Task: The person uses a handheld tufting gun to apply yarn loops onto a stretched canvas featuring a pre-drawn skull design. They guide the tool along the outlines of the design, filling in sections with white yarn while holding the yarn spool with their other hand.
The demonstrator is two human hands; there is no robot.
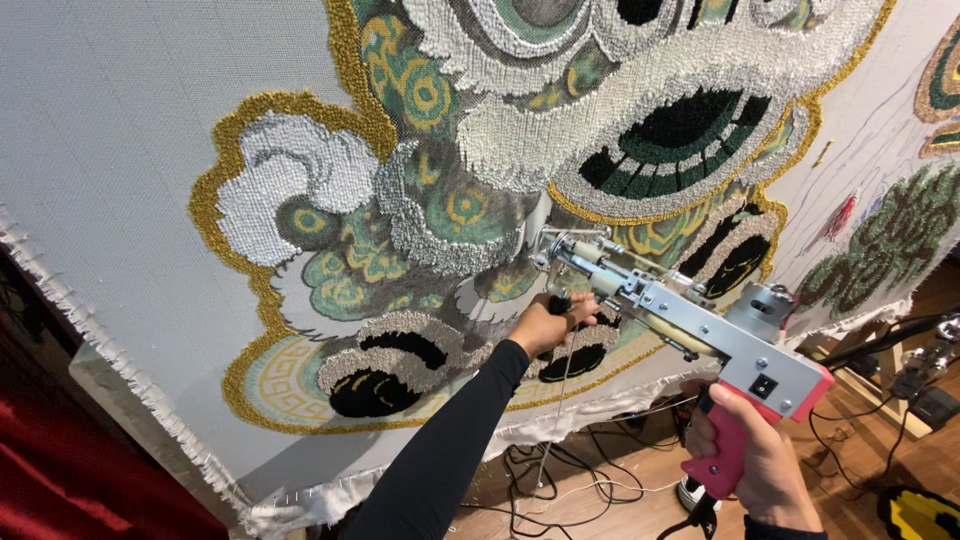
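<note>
A silver tufting gun [700, 335] with a pink grip points its needle tip at a grey backing cloth [120, 150] stretched upright. My right hand [755, 460] is wrapped around the pink handle at the lower right. My left hand [553, 322], in a black sleeve, grips the black front handle just under the gun's nose. The needle meets the cloth beside a tufted design [480, 180] of white, green, gold and black yarn. A thin strand of yarn [560, 400] hangs down from the gun.
The cloth's frayed lower edge [150, 400] runs diagonally at the left. Black cables [590, 470] lie on the wooden floor below. Red fabric [70, 480] fills the lower left corner. A dark stand and gear [920, 370] sit at the right.
</note>
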